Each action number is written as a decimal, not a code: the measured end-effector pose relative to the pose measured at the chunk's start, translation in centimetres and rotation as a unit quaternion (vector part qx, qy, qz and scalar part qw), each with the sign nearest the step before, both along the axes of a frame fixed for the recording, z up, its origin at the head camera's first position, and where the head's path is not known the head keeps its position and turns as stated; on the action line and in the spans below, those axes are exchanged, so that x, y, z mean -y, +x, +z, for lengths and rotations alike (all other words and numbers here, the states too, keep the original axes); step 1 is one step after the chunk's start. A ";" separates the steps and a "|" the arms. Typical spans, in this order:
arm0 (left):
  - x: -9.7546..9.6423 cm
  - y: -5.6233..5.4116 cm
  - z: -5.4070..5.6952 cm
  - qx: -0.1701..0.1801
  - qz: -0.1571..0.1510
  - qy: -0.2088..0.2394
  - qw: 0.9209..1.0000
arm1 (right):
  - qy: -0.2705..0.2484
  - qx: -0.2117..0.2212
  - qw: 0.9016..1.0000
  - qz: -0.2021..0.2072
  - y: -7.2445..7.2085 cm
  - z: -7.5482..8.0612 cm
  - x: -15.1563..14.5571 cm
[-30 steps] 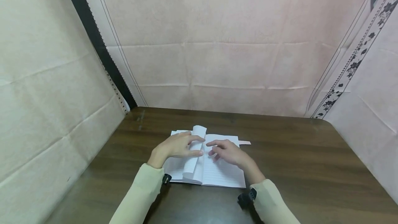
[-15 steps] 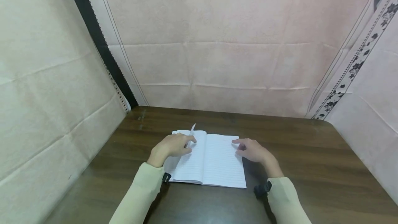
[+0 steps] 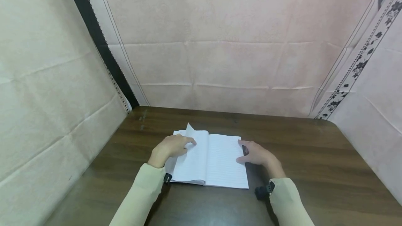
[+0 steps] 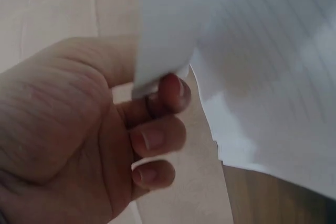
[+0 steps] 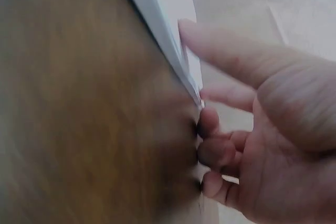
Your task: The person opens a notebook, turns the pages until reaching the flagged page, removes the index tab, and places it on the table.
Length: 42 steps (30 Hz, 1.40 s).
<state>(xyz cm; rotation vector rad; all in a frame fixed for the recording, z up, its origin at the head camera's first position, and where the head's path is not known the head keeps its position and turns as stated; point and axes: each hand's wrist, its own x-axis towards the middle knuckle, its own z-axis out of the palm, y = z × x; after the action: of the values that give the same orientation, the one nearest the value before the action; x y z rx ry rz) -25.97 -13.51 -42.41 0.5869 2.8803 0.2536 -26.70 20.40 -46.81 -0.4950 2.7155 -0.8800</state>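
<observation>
An open lined notebook (image 3: 224, 159) lies on the table in the head view. At its left half, my left hand (image 3: 171, 151) holds a raised page (image 3: 191, 163) whose top corner sticks up. The left wrist view has the page (image 4: 173, 19) between thumb and curled fingers (image 4: 157, 135), with the thumb tip hidden behind it. My right hand (image 3: 257, 154) is at the notebook's right edge, thumb and index finger spread apart. In the right wrist view, its thumb touches the paper (image 5: 160, 3), the index fingertip meets the edge, and the other fingers (image 5: 215, 153) rest by the table.
The brown wooden table (image 3: 301, 156) extends around the notebook on all sides. Pale cloth (image 3: 235, 44) hangs behind it, with more cloth at left and right. A dark strap (image 3: 265, 189) sits on the right wrist.
The curled page has been turned from the middle to the left by my left hand. My right hand has moved from the middle to the right edge, its thumb and index now further apart.
</observation>
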 end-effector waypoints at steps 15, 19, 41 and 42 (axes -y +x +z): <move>1.5 0.0 -0.1 0.042 0.068 0.002 0.997 | 0.065 -0.014 0.997 -0.032 0.6 1.0 1.2; 1.6 0.1 0.0 0.046 0.067 0.007 0.997 | 0.082 -0.031 0.996 -0.017 0.8 1.4 1.9; 1.3 0.4 -0.4 0.048 0.073 0.013 0.996 | 0.108 -0.049 0.991 -0.060 0.8 1.1 3.1; 1.3 0.4 -0.3 0.048 0.074 0.013 0.996 | 0.107 -0.047 0.991 -0.066 0.7 1.0 3.1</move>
<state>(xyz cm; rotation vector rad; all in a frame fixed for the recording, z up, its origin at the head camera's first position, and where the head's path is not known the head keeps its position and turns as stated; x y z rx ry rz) -25.60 -14.81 -42.75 0.3551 2.8339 0.3331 -25.98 17.26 -45.80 -0.3234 2.9118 -0.5967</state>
